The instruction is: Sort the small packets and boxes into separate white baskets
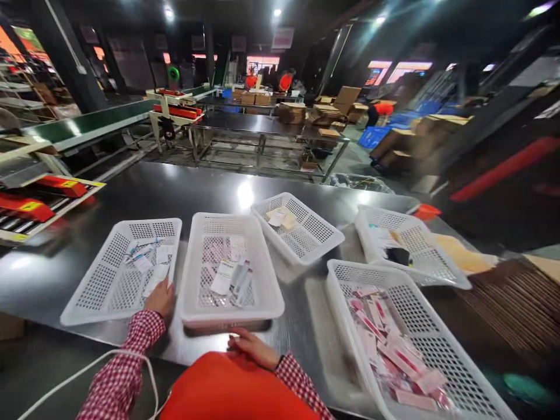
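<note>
My left hand [161,300] is at the near right corner of the left white basket [91,291], close to a white slip [156,279]. Its fingertips are hidden behind the back of the hand, so its grip cannot be made out. In that basket lie several thin blue-and-white packets [142,252] and white slips. My right hand [256,349] is held low before the middle white basket [231,315], fingers stretched out and holding nothing. That basket appears stacked on another and contains silvery tubes or packets [241,281] and a white printed card [223,276].
On the metal table [196,181], a back basket [312,236] has pale cards, and the right front basket [441,315] holds many pink packets [394,344]. Another basket [420,239] stands behind it. Flattened cardboard [520,303] lies right; a white cable [87,364] crosses my left sleeve.
</note>
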Motion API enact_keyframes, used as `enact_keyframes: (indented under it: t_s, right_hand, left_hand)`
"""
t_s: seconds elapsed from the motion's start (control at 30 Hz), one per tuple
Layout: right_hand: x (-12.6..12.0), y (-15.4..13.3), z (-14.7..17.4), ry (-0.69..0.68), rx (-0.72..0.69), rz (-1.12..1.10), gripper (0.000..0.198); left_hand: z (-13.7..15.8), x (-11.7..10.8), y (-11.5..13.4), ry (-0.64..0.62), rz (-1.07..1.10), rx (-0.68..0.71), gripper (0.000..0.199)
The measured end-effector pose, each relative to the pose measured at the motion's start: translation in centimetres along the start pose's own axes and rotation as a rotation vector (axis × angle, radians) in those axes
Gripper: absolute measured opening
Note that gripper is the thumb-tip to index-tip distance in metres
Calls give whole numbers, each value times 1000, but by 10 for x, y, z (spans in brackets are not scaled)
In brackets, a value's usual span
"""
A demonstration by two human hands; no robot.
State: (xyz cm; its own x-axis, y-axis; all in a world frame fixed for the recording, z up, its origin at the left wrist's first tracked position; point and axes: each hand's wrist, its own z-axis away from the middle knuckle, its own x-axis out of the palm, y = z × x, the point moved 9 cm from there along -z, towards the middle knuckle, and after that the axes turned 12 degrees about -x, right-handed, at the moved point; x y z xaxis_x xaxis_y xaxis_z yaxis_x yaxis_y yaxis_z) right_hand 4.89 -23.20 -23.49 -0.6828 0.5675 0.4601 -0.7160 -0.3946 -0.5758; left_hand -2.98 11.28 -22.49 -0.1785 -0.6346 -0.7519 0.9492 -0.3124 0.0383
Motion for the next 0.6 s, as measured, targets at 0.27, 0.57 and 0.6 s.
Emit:
enact_keyframes:
  t_s: [0.27,0.57,0.6]
  right_hand:
    - [-99,-143,55,638,-261,488,88]
    - [-126,-160,-43,456,-87,883,54]
    - [-127,-159,-44,471,-116,868,52]
  left_hand:
    - [3,-12,28,-46,580,179,106]
    - [12,18,35,-440,1015,162,64]
    - [11,18,33,-425,1052,135,63]
